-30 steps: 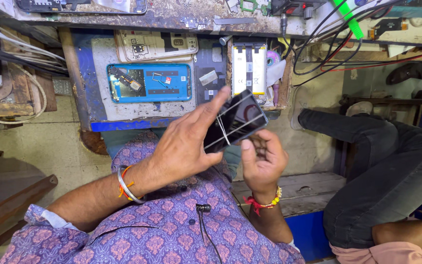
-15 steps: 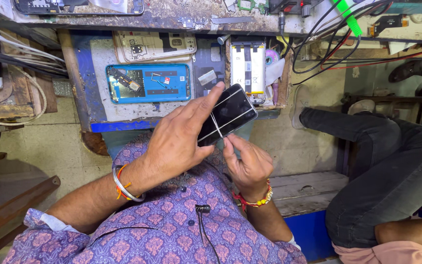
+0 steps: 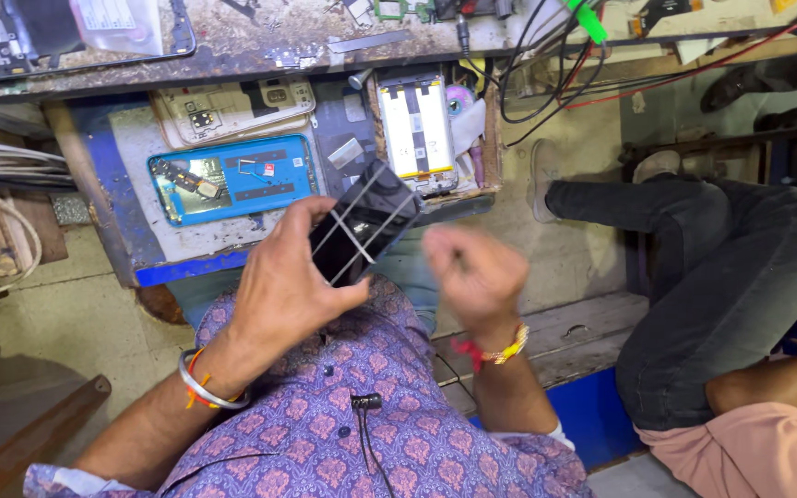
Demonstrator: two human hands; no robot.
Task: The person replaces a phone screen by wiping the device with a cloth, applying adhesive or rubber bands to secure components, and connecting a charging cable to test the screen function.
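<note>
Dark phone panel held up for handling, just below frame centre.
Left hand [image 3: 279, 286] pinches the black phone panel [image 3: 362, 231], crossed by 2 pale strips, tilted before the open drawer [image 3: 140, 249]. Right hand [image 3: 477, 272] hovers beside it, blurred; its grip cannot be told. Likely inspecting; a steady hold seems needed next.

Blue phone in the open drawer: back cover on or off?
Off. The blue phone lies open-backed, its internal parts and board exposed.

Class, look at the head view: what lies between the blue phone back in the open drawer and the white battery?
In the head view, between the blue phone back and the white battery lies a small silvery metal piece on the drawer's dark floor.
</note>
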